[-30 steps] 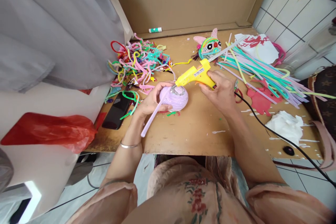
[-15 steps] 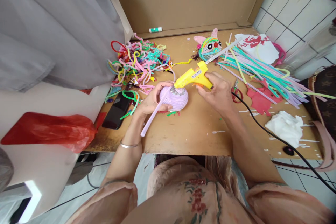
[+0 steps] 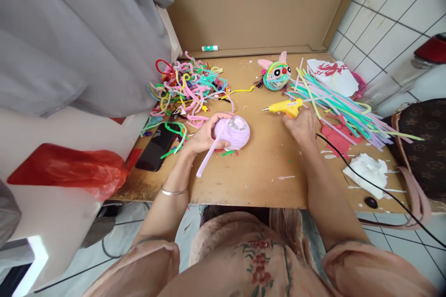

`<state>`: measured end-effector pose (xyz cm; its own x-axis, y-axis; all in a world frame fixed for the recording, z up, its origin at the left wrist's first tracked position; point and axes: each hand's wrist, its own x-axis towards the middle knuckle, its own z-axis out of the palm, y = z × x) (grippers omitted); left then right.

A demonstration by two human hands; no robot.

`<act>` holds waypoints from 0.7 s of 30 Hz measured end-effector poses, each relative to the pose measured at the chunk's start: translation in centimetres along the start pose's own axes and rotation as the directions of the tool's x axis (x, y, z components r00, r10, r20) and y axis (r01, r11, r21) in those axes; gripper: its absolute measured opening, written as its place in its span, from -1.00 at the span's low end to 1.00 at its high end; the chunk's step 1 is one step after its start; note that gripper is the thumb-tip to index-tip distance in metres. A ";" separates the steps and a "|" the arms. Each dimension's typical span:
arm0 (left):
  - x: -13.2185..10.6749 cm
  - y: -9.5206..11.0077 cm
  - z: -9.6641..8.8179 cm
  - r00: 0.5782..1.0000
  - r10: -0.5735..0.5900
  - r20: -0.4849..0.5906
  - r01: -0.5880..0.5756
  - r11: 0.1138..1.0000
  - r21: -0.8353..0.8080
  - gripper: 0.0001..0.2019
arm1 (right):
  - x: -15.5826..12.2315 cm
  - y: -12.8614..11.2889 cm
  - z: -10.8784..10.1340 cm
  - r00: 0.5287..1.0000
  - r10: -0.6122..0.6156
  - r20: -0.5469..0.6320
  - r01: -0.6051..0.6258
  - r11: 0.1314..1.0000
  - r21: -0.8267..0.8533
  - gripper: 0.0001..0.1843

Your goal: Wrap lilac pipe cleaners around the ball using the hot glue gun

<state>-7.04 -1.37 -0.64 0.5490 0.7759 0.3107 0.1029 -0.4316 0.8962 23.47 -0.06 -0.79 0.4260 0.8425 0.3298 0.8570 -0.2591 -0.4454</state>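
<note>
My left hand [image 3: 202, 137] is closed around a lilac ball [image 3: 234, 132] wound from pipe cleaner, with the loose lilac end [image 3: 208, 158] sticking out toward me. The ball rests on the wooden table [image 3: 258, 171]. My right hand [image 3: 302, 126] grips the handle of a yellow glue gun [image 3: 284, 107], which lies low on the table to the right of the ball, nozzle pointing left. Its black cord [image 3: 362, 176] runs off to the right.
A tangle of coloured pipe cleaners [image 3: 188, 86] lies at the back left, straight ones [image 3: 341, 104] at the right. A finished woven animal head [image 3: 276, 74], a black phone [image 3: 156, 146], red paper scraps [image 3: 339, 139], white tissue [image 3: 365, 169], a glue stick [image 3: 209, 48] and a brown bag [image 3: 423, 148] surround the work.
My right hand has taken the glue gun away from the ball and lowered it to the table on the right. My left hand still holds the ball. The view shifted slightly.
</note>
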 end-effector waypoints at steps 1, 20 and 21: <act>0.0 0.0 0.0 1.000 -0.008 -0.001 0.008 1.000 -0.003 -0.22 | 0.1 0.5 0.7 0.999 -0.011 -0.030 0.010 1.000 -0.017 -0.63; 0.5 0.5 0.9 1.000 0.009 -0.024 -0.009 1.000 0.017 -0.24 | -9.7 -9.3 -5.6 0.382 -0.905 -0.187 0.902 0.322 0.288 -0.76; 0.5 0.5 0.9 1.000 0.004 -0.023 -0.003 1.000 0.030 -0.25 | -9.5 -9.2 -5.5 0.408 -0.892 -0.193 0.874 0.322 0.363 -0.75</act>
<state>-5.95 -1.65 -0.33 0.5305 0.7845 0.3210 0.1257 -0.4473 0.8855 13.18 -8.30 4.76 -0.5349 0.4843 0.6923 0.5432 0.8247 -0.1572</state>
